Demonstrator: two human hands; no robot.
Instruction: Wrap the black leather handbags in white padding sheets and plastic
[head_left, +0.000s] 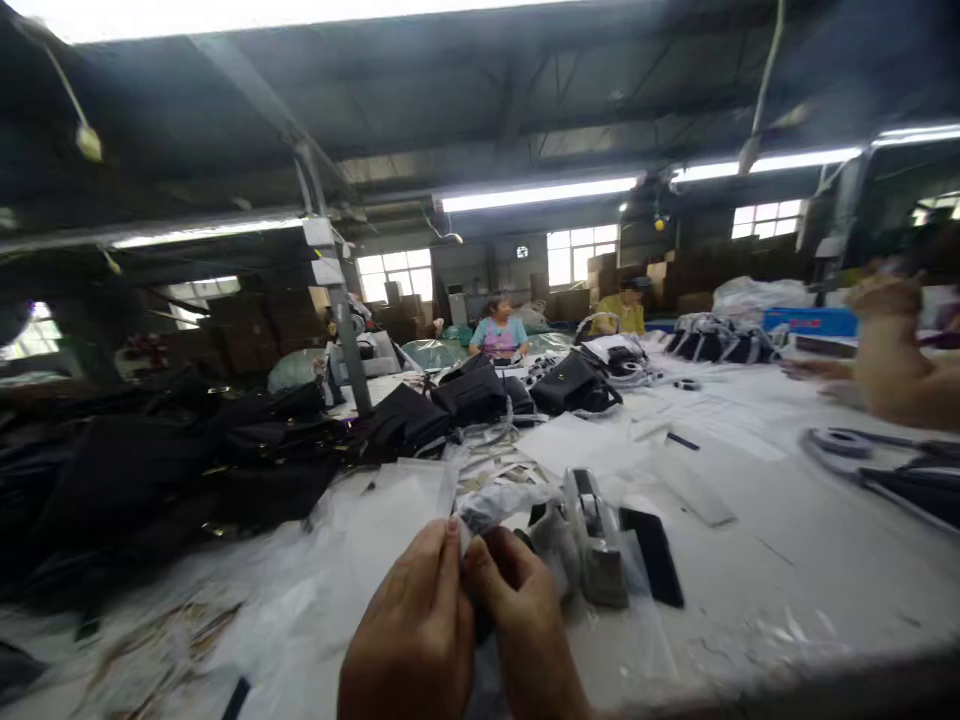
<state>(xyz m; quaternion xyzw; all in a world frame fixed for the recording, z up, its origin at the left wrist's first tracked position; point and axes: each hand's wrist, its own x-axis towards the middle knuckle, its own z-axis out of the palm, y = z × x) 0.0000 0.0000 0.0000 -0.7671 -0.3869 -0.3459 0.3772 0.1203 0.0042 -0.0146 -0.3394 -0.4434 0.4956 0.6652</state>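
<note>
My left hand [409, 625] and my right hand [525, 615] meet low in the middle of the view, fingers pinched together. Something small and dark shows between them, mostly hidden by the fingers; its kind cannot be told. Crumpled clear plastic [499, 503] lies just beyond the fingertips. Close to the right of my right hand stands a grey tape dispenser [600, 560]. A flat black rectangular object [654, 560] rests beside the dispenser.
Black bags [472, 390] are heaped across the table [750, 560], with a large dark pile [150, 470] at left. Paper scraps lie ahead. A metal post [349, 350] rises beyond the bags. Another person's arm [900, 350] reaches in at right; a person [499, 335] sits opposite.
</note>
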